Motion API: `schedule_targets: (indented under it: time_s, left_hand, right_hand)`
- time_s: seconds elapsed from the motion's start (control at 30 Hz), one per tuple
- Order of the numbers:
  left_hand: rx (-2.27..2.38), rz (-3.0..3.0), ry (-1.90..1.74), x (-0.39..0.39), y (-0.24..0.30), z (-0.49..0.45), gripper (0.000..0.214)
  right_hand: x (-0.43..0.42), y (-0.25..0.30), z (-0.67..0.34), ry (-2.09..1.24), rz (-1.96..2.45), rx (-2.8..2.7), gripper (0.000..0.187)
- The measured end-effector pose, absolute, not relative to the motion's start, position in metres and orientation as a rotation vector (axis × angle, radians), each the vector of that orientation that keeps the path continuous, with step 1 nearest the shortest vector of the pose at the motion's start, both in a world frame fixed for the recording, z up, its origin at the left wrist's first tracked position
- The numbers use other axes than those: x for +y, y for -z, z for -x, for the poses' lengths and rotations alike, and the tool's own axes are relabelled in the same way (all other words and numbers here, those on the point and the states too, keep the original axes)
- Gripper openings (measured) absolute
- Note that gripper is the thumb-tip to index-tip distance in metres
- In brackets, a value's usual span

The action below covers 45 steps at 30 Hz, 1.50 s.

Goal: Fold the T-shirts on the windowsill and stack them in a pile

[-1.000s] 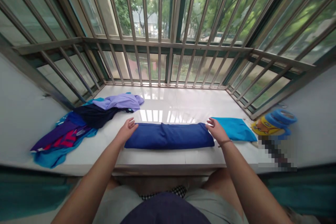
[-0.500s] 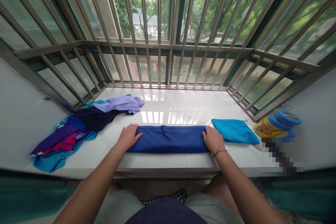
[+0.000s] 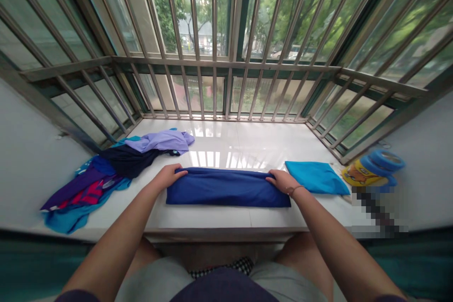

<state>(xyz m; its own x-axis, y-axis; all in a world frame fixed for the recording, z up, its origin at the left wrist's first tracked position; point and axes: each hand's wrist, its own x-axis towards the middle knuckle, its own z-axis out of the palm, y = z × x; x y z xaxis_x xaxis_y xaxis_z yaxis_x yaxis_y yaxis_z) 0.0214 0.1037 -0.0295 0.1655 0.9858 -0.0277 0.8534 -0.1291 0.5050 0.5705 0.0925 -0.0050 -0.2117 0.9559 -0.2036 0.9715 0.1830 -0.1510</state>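
A dark blue cloth (image 3: 226, 189), folded into a long strip, lies crosswise on the white sill in front of me. I cannot tell what kind of garment it is. My left hand (image 3: 170, 176) is closed on its far left corner, thumb on the near side of the edge. At the far edge toward the right end, my right hand (image 3: 283, 181) pinches the same cloth. The far edge looks slightly raised between the hands, while the near edge rests on the sill. Just right of my right hand lies a folded bright blue cloth (image 3: 314, 177).
A loose heap of clothes (image 3: 123, 160) in purple, navy, pink and teal spreads along the left of the white sill (image 3: 212, 219). At the right stands a blue and yellow flask (image 3: 370, 170), beside a blurred-out patch. Metal window bars (image 3: 226, 63) enclose the back and sides.
My hands went from lying flat on the cloth's ends to gripping its far edge. The right hand shifted left; the far edge lifted a little and the cloth's ends came into view.
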Motion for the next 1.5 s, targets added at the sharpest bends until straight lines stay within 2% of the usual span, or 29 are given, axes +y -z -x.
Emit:
schedule_targets:
  time_s: [0.13,0.2,0.27,0.37,0.5,0.6,0.67,0.73,0.83,0.97,1.0,1.13,1.3,1.4,1.5]
  left_hand:
    - [1.637,-2.148,-0.767,0.109,-0.021,-0.016,0.038]
    - [1.608,-2.231,-0.861,0.102,-0.038,-0.013,0.031]
    - [1.581,-2.324,-0.870,0.088,-0.041,-0.010,0.021]
    - [1.522,-2.474,-0.709,0.056,-0.014,-0.012,0.006]
    - [1.614,-2.519,-0.358,0.003,0.049,-0.017,0.027]
    - [1.705,-2.456,-0.357,-0.029,0.077,-0.012,0.034]
    - [1.669,-2.405,-0.381,-0.042,0.080,-0.007,0.031]
    - [1.613,-2.341,-0.438,-0.047,0.074,-0.003,0.026]
    - [1.647,-2.227,-0.637,-0.041,0.067,-0.004,0.026]
    - [1.762,-2.081,-0.825,-0.025,0.071,-0.013,0.034]
    - [1.769,-2.056,-0.825,-0.022,0.072,-0.015,0.034]
    - [1.724,-1.958,-0.789,-0.024,0.071,-0.026,0.026]
    - [1.602,-1.684,-0.777,-0.045,0.064,-0.051,0.030]
    - [1.540,-1.482,-0.817,-0.053,0.066,-0.068,0.036]
    - [1.438,-1.180,-1.000,-0.053,0.069,-0.082,0.050]
  right_hand:
    - [0.092,-0.031,-0.580,0.270,-1.951,2.563,0.022]
    - [0.084,-0.044,-0.585,0.143,-1.956,2.711,0.013]
    - [0.073,-0.048,-0.588,-0.025,-1.949,2.775,0.014]
    - [0.050,-0.030,-0.592,-0.232,-1.912,2.709,0.023]
    - [0.011,0.026,-0.600,-0.164,-1.809,2.645,0.026]
    - [-0.018,0.064,-0.611,-0.119,-1.928,2.638,0.043]
    - [-0.030,0.077,-0.617,-0.082,-2.069,2.609,0.053]
    - [-0.035,0.079,-0.616,-0.001,-2.198,2.547,0.051]
    - [-0.028,0.068,-0.600,0.063,-2.488,2.232,0.036]
    - [-0.009,0.053,-0.568,0.168,-2.742,1.710,0.056]
    - [-0.005,0.050,-0.564,0.228,-2.732,1.666,0.056]
    - [0.010,0.035,-0.573,0.299,-2.691,1.674,0.039]
    - [0.028,-0.005,-0.602,0.222,-2.908,1.685,0.051]
    - [0.037,-0.035,-0.586,0.211,-3.078,1.820,0.055]
    - [0.041,-0.057,-0.535,0.205,-3.148,2.138,0.046]
